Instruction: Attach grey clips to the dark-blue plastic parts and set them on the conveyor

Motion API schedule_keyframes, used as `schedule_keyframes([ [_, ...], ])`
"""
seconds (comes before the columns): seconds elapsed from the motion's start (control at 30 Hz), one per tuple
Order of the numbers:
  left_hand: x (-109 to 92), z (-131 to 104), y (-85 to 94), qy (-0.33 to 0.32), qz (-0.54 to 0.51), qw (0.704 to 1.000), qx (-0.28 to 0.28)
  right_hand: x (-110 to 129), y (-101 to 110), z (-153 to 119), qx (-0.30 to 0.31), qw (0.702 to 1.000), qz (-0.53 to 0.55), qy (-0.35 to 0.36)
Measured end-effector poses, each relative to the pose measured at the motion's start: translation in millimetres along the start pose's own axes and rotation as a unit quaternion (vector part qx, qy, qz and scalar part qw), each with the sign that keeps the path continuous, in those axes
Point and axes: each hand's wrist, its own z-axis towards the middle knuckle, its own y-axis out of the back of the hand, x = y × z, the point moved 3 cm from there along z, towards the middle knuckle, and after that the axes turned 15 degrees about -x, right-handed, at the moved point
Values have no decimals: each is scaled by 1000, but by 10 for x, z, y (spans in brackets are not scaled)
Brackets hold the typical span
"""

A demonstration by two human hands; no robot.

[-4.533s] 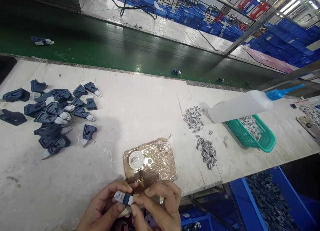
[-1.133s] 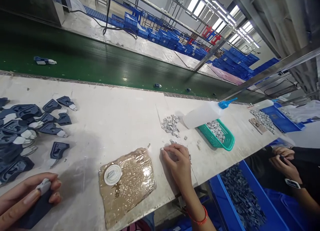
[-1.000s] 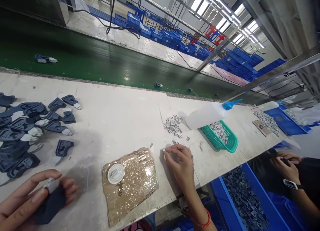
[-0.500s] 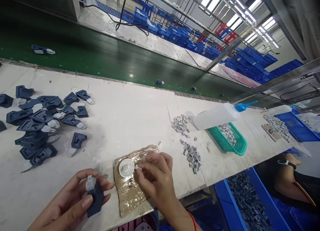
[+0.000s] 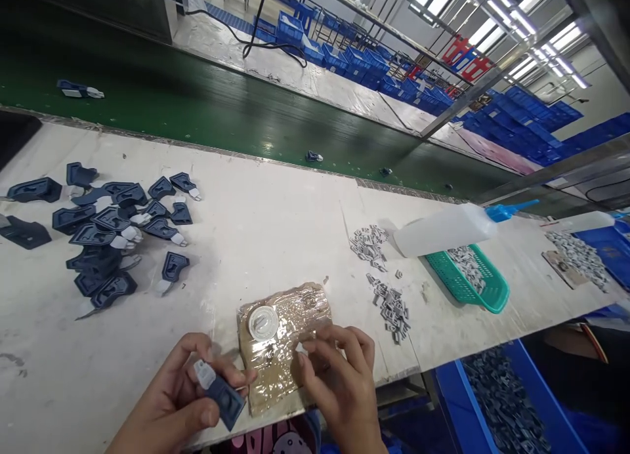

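My left hand [image 5: 184,401] is closed around a dark blue plastic part [image 5: 226,401] with a whitish translucent tip pointing up and left. Between the thumb and fingertips of my right hand [image 5: 339,375] is a small white plastic piece [image 5: 301,349]. That hand hovers over the right side of a piece of cardboard [image 5: 266,388] wrapped in shiny clear tape. A round white cap or dish [image 5: 263,323] sits on the cardboard's upper left, apart from both hands. To the left lies a heap of similar blue parts [image 5: 108,234], many with white tips.
Small grey pieces [image 5: 391,309] lie in piles right of the cardboard. A white squeeze bottle [image 5: 445,229] with a blue nozzle leans on a green basket [image 5: 485,280]. Beyond the table runs a green conveyor [image 5: 221,113] carrying a few parts. A blue bin [image 5: 472,401] stands below; a person's arm shows at right.
My right hand has drawn back from the round white cap, toward me, still pinching the small piece. My left hand has tilted the blue part. The whole view has shifted slightly.
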Motion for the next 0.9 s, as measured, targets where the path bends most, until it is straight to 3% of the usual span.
schedule_keyframes([
  [0.17,94,2,-6,-93,60,993,-49,240,57,-32,-38,997,55,-32],
  [0.37,119,-67,15,-69,115,987,-92,560,-49,-70,-54,981,156,-101],
  [0.57,128,-73,33,-94,128,983,-97,567,-99,-89,-23,977,172,-121],
  [0.7,137,-57,51,-110,142,980,-87,592,-72,-107,27,982,163,-94],
  [0.9,136,-36,19,-81,86,990,-81,711,-117,-186,10,991,121,-53],
])
